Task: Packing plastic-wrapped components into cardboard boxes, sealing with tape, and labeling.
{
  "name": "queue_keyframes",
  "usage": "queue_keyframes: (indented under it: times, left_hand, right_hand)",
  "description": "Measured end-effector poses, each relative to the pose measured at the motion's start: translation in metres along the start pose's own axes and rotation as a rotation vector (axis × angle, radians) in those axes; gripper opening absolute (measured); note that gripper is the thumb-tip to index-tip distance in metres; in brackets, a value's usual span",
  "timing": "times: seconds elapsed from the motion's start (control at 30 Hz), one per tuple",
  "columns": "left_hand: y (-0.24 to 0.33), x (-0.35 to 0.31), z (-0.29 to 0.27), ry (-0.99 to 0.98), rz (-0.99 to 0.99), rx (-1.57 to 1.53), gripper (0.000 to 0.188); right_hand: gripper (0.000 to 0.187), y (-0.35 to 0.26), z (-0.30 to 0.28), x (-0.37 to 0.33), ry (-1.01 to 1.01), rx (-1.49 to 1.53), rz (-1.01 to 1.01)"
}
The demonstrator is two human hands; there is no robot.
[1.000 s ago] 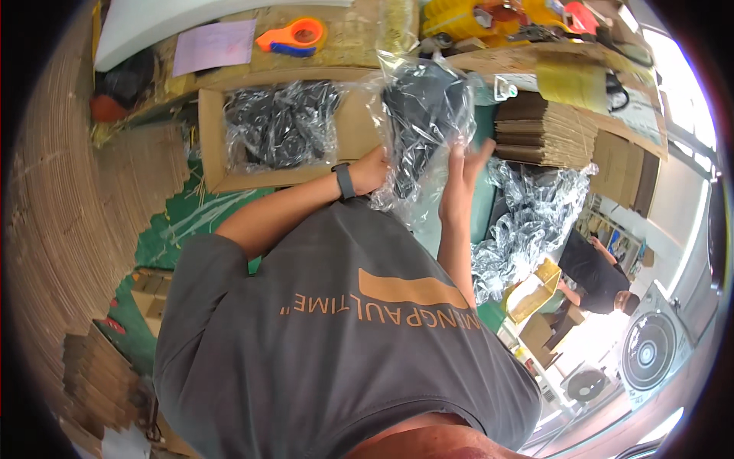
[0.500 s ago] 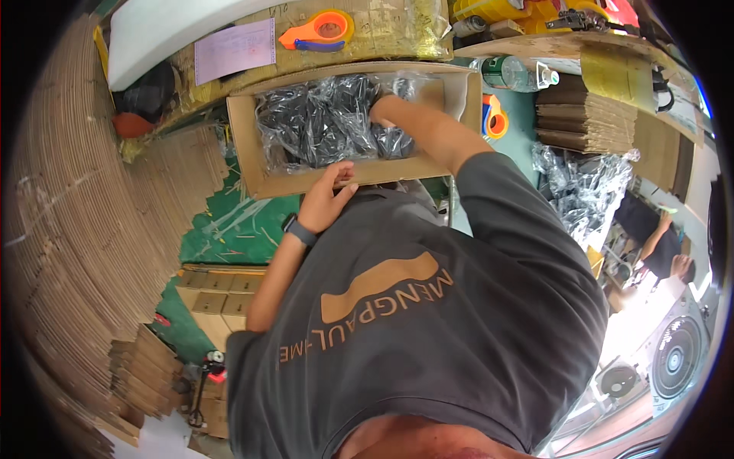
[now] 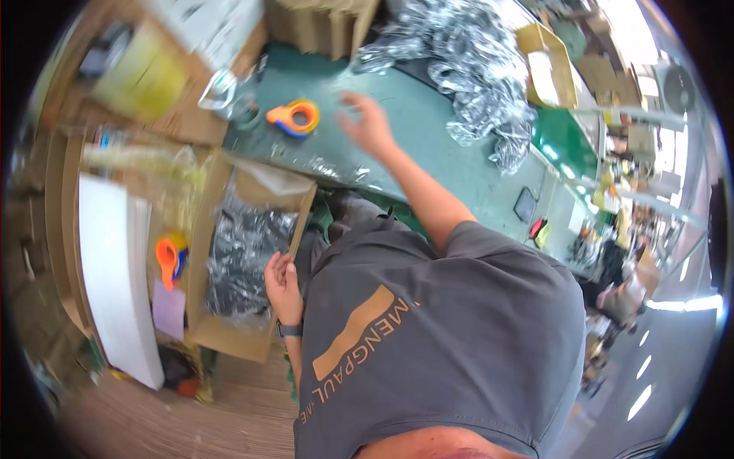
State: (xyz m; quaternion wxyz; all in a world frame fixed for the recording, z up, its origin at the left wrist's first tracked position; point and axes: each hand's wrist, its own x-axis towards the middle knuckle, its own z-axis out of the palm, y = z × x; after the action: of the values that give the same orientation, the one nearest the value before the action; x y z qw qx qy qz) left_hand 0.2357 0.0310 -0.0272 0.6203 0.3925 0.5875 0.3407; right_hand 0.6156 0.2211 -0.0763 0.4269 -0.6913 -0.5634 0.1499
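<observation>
Carton, long axis up-and-down the view, left fingers loosely curled, right fingers spread

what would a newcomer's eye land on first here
Probably the shiny heap of clear plastic on the green table. Next, an orange-and-blue tape dispenser near the right hand, and, further left, the open cardboard box of plastic-wrapped dark items, left hand by its edge.

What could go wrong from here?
The right hand could bump the tape dispenser on the green table. The clear bottle lying near that dispenser might roll if nudged. The left hand, at the edge of the open carton, could snag the plastic around the black contents.
</observation>
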Motion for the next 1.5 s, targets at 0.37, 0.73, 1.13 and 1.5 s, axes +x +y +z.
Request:
queue_keyframes:
  times: [0.37,0.73,1.13,1.5]
  left_hand:
    - [0.067,0.090,0.234,-0.386,-0.050,0.264,0.042]
    - [0.032,0.166,0.476,-0.551,-0.189,0.221,0.076]
    - [0.013,0.153,0.413,-0.407,-0.707,-0.073,0.027]
    - [0.082,0.096,0.303,-0.296,-0.095,-0.360,0.059]
  right_hand:
    - [0.047,0.479,-0.277,-0.070,0.755,0.098,1.186]
    - [0.061,0.181,-0.219,-0.135,0.074,0.486,0.839]
    - [0.057,0.418,-0.346,-0.038,-0.252,-0.820,0.647]
    - [0.067,0.055,-0.224,-0.034,-0.248,0.540,0.749]
